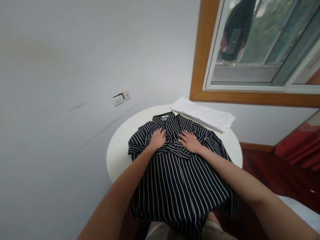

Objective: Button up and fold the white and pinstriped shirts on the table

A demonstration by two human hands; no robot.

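Observation:
A black shirt with white stripes (180,180) lies spread over a round white table (120,150), collar at the far side and hem hanging off the near edge. My left hand (157,139) rests flat on the chest of the shirt just below the collar, fingers stretched out. My right hand (190,141) lies flat beside it on the other side of the button line, fingers spread. Neither hand holds anything.
A folded white cloth (203,115) lies at the table's far right edge. A wall socket (118,99) sits on the white wall behind. A wood-framed window (250,96) is at upper right, with a person's reflection (236,30) in it. Red-brown floor and a red cushion (300,146) lie to the right.

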